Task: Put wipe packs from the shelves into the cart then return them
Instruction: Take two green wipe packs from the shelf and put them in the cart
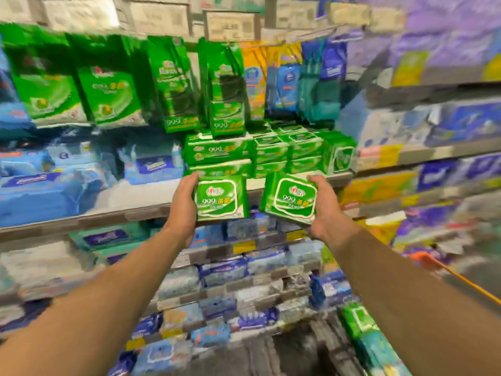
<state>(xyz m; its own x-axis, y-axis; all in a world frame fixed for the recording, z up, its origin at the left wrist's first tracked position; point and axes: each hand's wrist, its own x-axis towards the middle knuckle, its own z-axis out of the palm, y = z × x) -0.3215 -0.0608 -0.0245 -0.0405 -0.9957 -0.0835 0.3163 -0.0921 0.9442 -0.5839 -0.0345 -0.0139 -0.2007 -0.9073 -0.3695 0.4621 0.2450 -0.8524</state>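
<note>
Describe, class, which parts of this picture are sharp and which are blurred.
Head view: the two green wipe packs, one in the left hand, one in the right hand, read sharply; the surrounding shelves smear into blocky blur, worst at the edges.

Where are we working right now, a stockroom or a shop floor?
Most likely a shop aisle: tiered shelves with price tags and stacked green wipe packs. Each hand holds one pack.
</note>
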